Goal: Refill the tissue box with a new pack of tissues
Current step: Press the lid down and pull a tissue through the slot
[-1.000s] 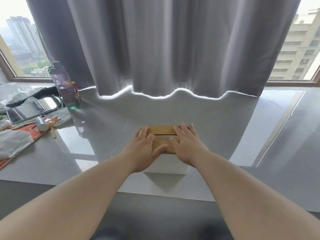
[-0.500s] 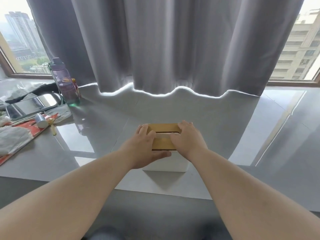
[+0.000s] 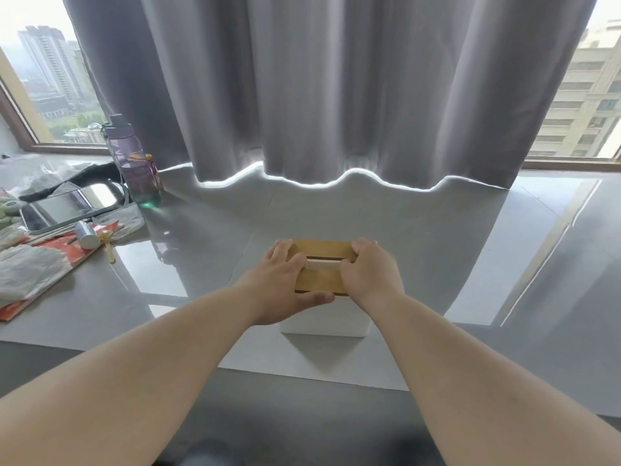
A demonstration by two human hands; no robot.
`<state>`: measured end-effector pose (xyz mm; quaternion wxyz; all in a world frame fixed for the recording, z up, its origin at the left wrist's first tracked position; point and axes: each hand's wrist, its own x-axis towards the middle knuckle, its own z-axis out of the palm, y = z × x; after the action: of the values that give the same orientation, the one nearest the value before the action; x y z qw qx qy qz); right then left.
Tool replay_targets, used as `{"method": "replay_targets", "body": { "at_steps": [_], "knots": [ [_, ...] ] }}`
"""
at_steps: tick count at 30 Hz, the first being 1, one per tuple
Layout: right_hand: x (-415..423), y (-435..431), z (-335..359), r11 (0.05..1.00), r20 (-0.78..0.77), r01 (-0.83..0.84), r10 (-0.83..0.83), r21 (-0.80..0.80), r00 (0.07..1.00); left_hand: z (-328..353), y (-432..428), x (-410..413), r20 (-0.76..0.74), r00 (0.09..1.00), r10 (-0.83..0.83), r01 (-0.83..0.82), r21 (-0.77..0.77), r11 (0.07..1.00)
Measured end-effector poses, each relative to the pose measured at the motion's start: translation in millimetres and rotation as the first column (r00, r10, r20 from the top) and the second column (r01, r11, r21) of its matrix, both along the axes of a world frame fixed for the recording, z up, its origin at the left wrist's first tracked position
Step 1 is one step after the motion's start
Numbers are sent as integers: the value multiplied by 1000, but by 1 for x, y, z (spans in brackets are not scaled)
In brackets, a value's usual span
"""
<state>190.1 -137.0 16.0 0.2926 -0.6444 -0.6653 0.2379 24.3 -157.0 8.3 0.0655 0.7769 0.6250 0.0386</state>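
Tissue box (image 3: 322,322), wooden lid (image 3: 319,279) clasped by left hand (image 3: 279,280) and right hand (image 3: 369,277); bottle (image 3: 134,163) well apart.

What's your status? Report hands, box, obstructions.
Left hand, right hand grip wooden lid at its ends. Lid atop white box, not yet off. Water bottle far left, apart.
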Motion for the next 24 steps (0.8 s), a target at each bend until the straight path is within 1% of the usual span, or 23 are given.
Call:
{"method": "replay_targets", "body": {
  "at_steps": [6, 11, 15, 18, 22, 24],
  "knots": [
    [0, 0, 0, 1000, 79, -19, 18, 18, 997, -3, -1, 2, 13, 1000, -4, 4, 6, 1000],
    [-2, 5, 2, 1000, 103, 12, -10, -17, 995, -3, -1, 2, -4, 1000, -12, 12, 21, 1000],
    [-2, 5, -1, 1000, 107, -13, 13, -4, 994, -2, -1, 3, -49, 999, -15, 15, 6, 1000],
    [-5, 7, -2, 1000, 117, -9, 11, -14, 993, 0, -1, 2, -55, 998, -7, 7, -12, 1000],
    [-6, 4, 0, 999, 185, -47, 44, 7, 982, 0, 0, 0, -58, 998, -7, 4, -52, 999],
    [-8, 3, 0, 998, 185, -55, 57, -20, 981, 1, 2, -1, -58, 998, -8, 4, -67, 998]
  ]
}}
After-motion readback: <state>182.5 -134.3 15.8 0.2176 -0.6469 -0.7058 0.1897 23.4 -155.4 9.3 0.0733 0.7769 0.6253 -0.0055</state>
